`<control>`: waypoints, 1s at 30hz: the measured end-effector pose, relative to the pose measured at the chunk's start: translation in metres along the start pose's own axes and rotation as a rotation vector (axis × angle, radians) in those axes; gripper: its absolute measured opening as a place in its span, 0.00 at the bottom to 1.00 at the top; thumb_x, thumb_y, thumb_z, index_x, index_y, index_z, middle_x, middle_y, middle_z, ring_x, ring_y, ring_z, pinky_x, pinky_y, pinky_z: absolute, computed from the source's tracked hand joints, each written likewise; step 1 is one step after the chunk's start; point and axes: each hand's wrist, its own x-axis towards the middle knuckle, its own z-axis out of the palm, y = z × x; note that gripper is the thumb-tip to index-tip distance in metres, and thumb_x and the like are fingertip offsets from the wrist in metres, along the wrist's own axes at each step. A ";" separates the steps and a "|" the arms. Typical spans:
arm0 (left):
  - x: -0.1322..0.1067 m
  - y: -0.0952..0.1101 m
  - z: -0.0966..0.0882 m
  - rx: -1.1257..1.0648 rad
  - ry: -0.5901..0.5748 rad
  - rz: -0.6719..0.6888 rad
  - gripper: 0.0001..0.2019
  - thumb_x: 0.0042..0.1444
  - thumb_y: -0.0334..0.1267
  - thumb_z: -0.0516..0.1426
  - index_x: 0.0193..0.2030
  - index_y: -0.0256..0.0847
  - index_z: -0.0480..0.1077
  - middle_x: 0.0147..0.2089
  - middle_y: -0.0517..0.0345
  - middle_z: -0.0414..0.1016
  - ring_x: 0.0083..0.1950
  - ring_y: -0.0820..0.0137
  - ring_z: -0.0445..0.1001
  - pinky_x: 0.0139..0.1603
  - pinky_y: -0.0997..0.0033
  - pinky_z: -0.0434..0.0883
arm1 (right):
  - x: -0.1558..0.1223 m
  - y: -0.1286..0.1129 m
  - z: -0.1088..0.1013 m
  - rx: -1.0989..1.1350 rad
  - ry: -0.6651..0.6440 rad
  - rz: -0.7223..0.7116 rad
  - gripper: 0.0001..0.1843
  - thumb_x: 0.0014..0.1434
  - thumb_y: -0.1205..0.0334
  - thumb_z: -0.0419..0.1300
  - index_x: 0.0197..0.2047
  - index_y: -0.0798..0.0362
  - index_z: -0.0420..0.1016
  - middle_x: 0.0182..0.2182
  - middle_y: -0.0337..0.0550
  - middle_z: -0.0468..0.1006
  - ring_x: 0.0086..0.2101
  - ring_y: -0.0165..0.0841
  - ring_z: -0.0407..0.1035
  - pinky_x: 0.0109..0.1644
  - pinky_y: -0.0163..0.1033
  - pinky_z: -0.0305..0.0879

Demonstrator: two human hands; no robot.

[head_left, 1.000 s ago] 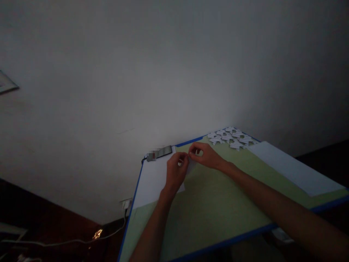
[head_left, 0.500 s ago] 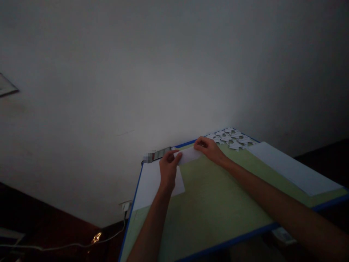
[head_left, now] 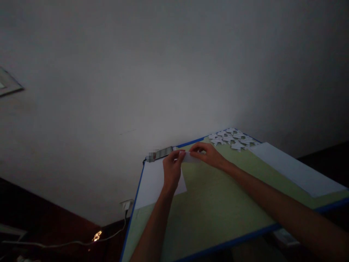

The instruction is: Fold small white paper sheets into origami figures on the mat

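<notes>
Near the phone point(head_left: 164, 153), my left hand point(head_left: 171, 167) and right hand point(head_left: 209, 155) pinch a paper slip point(head_left: 187, 158) fingertip-tight; uneven tension could tear it.

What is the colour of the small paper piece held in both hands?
The small paper piece is white; the head view shows it.

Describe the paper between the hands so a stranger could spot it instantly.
Find the blue-edged green table against the wall. Toward its far side, the left hand and right hand hold a small white paper. Unlike the larger sheets lying flat, it is held between both hands.
</notes>
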 end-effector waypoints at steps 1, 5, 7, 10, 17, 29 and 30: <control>0.000 0.001 0.000 0.009 -0.004 0.001 0.14 0.55 0.48 0.64 0.39 0.38 0.81 0.37 0.51 0.82 0.38 0.65 0.78 0.40 0.68 0.72 | 0.000 -0.001 0.001 0.000 0.002 -0.004 0.07 0.59 0.59 0.65 0.37 0.53 0.80 0.34 0.43 0.82 0.35 0.34 0.73 0.39 0.39 0.66; -0.001 0.003 0.001 0.013 -0.020 -0.010 0.14 0.55 0.47 0.64 0.39 0.38 0.81 0.36 0.52 0.82 0.39 0.64 0.79 0.39 0.68 0.73 | -0.001 -0.004 0.003 0.030 -0.003 -0.031 0.06 0.60 0.59 0.64 0.37 0.53 0.79 0.33 0.42 0.81 0.33 0.32 0.72 0.36 0.37 0.65; -0.001 0.003 0.001 0.016 -0.022 -0.011 0.14 0.55 0.47 0.64 0.39 0.38 0.81 0.37 0.51 0.82 0.38 0.64 0.79 0.39 0.68 0.73 | -0.001 -0.005 0.004 0.028 0.000 -0.042 0.06 0.61 0.60 0.63 0.36 0.53 0.79 0.32 0.42 0.81 0.33 0.32 0.72 0.36 0.36 0.65; -0.001 0.002 0.001 0.007 -0.016 0.009 0.13 0.54 0.46 0.65 0.39 0.39 0.79 0.37 0.52 0.82 0.38 0.66 0.78 0.38 0.69 0.72 | -0.001 -0.005 0.004 -0.010 0.010 -0.060 0.06 0.61 0.61 0.63 0.36 0.53 0.78 0.32 0.42 0.80 0.33 0.32 0.71 0.36 0.36 0.65; 0.000 0.002 -0.001 0.161 -0.066 0.078 0.08 0.56 0.43 0.63 0.35 0.39 0.77 0.34 0.55 0.80 0.35 0.69 0.76 0.36 0.71 0.72 | 0.000 -0.003 0.001 -0.105 0.023 -0.143 0.03 0.59 0.67 0.62 0.33 0.53 0.76 0.30 0.40 0.77 0.32 0.31 0.69 0.38 0.36 0.65; 0.001 0.000 -0.009 0.586 -0.161 0.483 0.04 0.54 0.28 0.61 0.33 0.41 0.74 0.33 0.57 0.79 0.37 0.66 0.74 0.41 0.66 0.69 | -0.004 -0.002 0.000 -0.357 -0.102 -0.329 0.04 0.58 0.70 0.64 0.35 0.53 0.75 0.33 0.42 0.76 0.37 0.35 0.70 0.43 0.39 0.65; 0.001 0.001 -0.010 0.615 -0.174 0.509 0.04 0.54 0.27 0.61 0.33 0.41 0.73 0.33 0.56 0.78 0.37 0.66 0.74 0.41 0.65 0.69 | -0.004 -0.003 0.000 -0.365 -0.102 -0.334 0.04 0.58 0.70 0.64 0.35 0.53 0.75 0.33 0.42 0.76 0.37 0.35 0.70 0.43 0.39 0.64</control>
